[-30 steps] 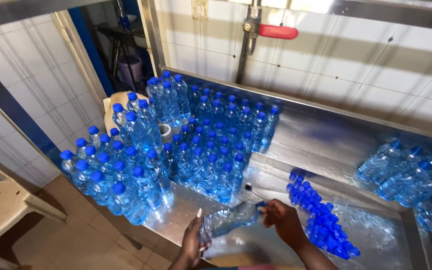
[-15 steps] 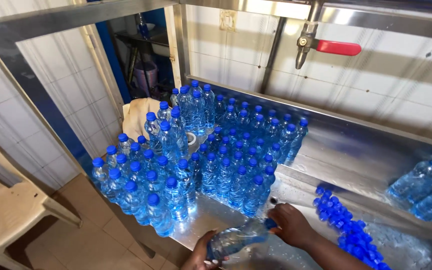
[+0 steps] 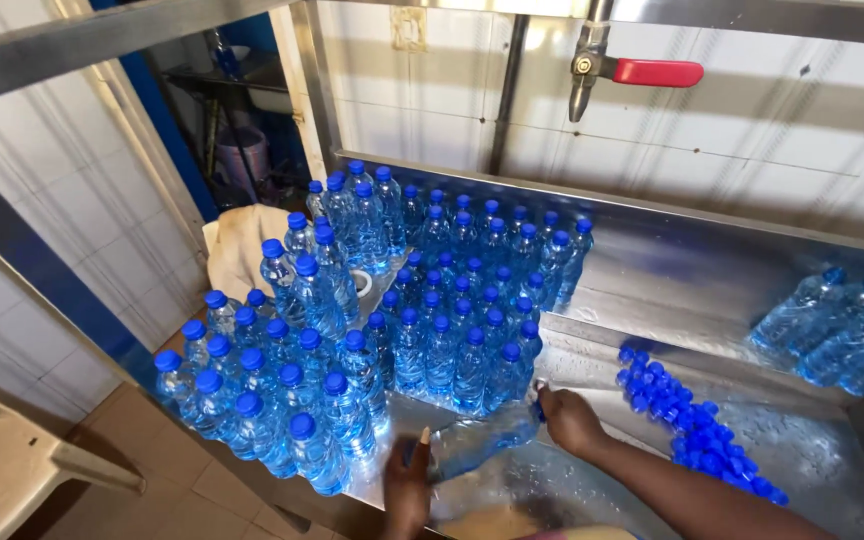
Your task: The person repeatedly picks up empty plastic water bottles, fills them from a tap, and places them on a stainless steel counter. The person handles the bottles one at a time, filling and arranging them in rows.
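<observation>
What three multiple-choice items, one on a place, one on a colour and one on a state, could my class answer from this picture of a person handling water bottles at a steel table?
1. Where does the pile of loose caps lie?
A. right of the right hand
B. on the chair
C. on top of the standing bottles

2. What colour is the valve handle on the pipe?
A. blue
B. red
C. yellow

3. How does the bottle in the hands lie?
A. upright
B. upside down
C. on its side

Answers: 1 A, the caps lie on the steel table just right of that hand. 2 B, the lever is plainly red. 3 C, the left hand grips its base and the right hand its cap end, with the bottle lying nearly level.
</observation>
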